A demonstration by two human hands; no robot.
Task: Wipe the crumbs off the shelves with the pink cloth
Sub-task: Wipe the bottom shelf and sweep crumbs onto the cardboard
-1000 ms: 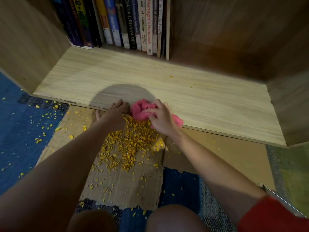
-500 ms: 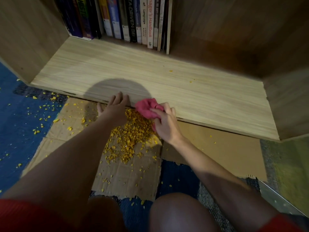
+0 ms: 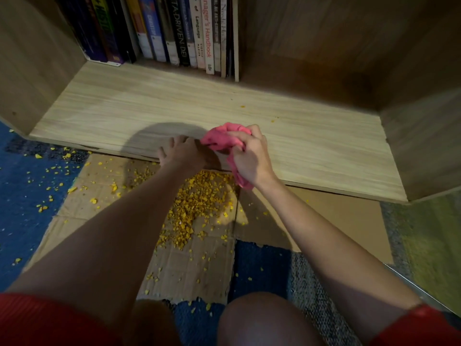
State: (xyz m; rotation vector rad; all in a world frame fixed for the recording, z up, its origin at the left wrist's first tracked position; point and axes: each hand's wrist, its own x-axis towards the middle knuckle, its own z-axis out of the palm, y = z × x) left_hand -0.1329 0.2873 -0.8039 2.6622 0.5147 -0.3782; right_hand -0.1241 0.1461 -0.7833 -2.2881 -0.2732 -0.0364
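Pink cloth [image 3: 224,139] now raised off shelf [image 3: 324,146], balled in curled right hand [image 3: 250,159]; left hand [image 3: 180,154] flat, empty. Stray crumbs [image 3: 242,106] remain.

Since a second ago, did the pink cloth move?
Yes. The pink cloth sat at the front edge of the shelf; now the right hand holds it bunched, farther back over it.

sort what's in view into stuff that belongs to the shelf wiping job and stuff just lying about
Part of the job: pink cloth, gripped by the right hand; shelf, a stray crumb on it; left hand at its front edge; crumb pile on the cardboard.
Just lying about: books at the shelf's back; blue rug.
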